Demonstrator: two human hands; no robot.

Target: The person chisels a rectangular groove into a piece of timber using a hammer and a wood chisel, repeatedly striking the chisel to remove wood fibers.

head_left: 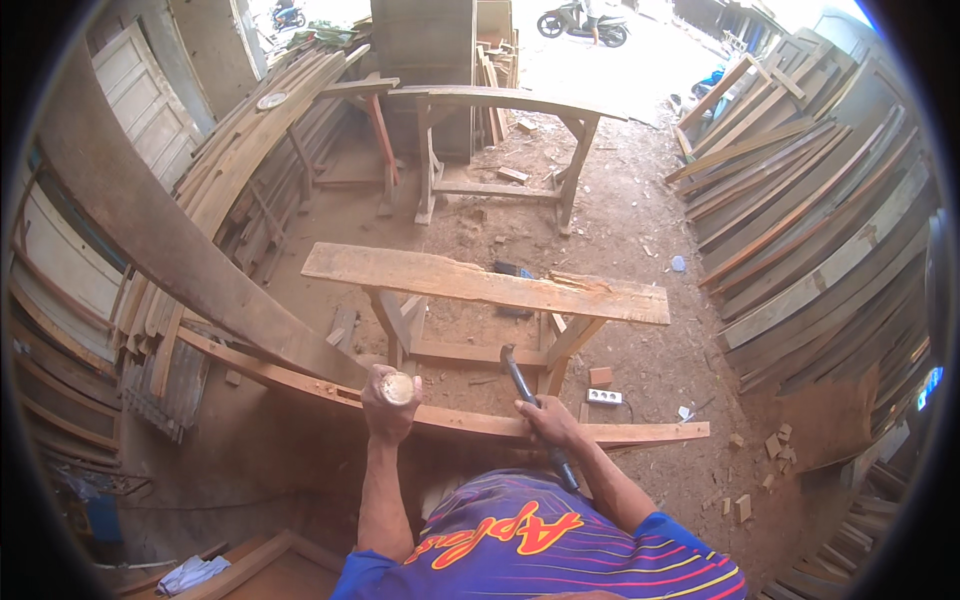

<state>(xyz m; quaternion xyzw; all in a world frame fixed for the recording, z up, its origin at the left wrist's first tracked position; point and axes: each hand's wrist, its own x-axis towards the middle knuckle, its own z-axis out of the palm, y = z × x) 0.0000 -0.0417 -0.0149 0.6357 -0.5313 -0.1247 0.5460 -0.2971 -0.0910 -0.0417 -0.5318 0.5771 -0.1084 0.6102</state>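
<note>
My left hand [386,412] is closed around a chisel [398,388], seen end-on with its round, pale, worn handle end facing up; its blade is hidden below my fist. The fist is over the left part of a long wooden beam [470,422], close to a small slot cut in its top. My right hand [552,421] is wrapped round the dark handle of a hammer [518,375]. The hammer's head points away from me, above the beam, and its handle end reaches back toward my shirt.
Ahead stands a sawhorse with a rough, chipped plank top [430,272], and a second sawhorse [510,100] is farther off. A wide board [180,235] slants in from the left. Boards are stacked along both sides [820,230]. A white power strip [604,397] and wood offcuts [780,443] lie on the ground.
</note>
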